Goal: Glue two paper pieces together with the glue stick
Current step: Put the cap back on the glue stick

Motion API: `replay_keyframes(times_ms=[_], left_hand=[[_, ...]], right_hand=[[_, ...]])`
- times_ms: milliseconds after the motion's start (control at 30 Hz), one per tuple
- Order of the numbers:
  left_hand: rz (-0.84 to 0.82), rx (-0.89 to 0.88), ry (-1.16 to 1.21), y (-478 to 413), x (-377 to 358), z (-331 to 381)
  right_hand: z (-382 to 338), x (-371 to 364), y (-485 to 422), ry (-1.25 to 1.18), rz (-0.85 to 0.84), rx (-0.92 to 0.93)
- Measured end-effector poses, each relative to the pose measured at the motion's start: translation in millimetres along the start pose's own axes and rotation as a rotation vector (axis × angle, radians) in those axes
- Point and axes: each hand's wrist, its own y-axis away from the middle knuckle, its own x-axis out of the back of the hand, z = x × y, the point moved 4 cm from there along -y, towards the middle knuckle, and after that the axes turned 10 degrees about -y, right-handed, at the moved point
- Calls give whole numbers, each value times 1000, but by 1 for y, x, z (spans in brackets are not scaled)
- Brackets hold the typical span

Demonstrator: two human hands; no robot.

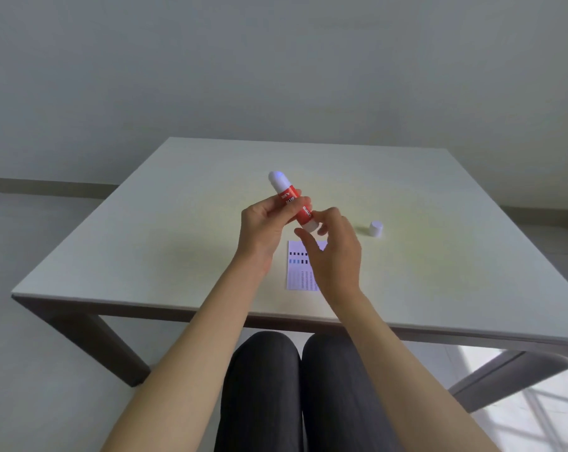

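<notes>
A red and white glue stick (pixel 289 197) is held tilted above the table, its white glue end pointing up and away. My left hand (pixel 264 226) grips its red body. My right hand (pixel 333 252) pinches the white base of the stick with thumb and fingers. The white cap (pixel 376 228) stands on the table to the right, apart from both hands. A small printed paper piece (pixel 297 269) lies flat on the table under my right hand, which hides part of it. I cannot tell whether it is one sheet or two stacked.
The pale square table (pixel 145 243) has its near edge just in front of my knees (pixel 292 370). A grey wall stands behind the table's far edge. A chair part (pixel 517 370) shows at the lower right under the table.
</notes>
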Motion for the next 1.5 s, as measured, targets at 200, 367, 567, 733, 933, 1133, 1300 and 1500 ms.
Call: replay_keyframes(times_ms=[200, 367, 567, 733, 933, 1133, 1300, 1500], left_hand=[[3, -6, 45, -2, 8, 3], [-3, -25, 38, -2, 7, 6], [27, -20, 51, 0, 1, 5], [12, 2, 71, -1, 3, 4], [56, 34, 49, 1, -2, 4], [253, -18, -266, 0, 2, 2], [321, -240, -804, 1, 27, 10], [333, -430, -1174, 8, 32, 11]], right_hand=[[7, -10, -7, -1022, -432, -1031], [1, -6, -8, -947, -237, -577], [-8, 4, -7, -83, 2, 66], [9, -6, -5, -1163, -331, -1107], [-9, 10, -8, -233, -15, 36], [0, 6, -9, 88, -137, 282], [67, 46, -43, 545, -169, -11], [114, 66, -37, 743, -371, -197]])
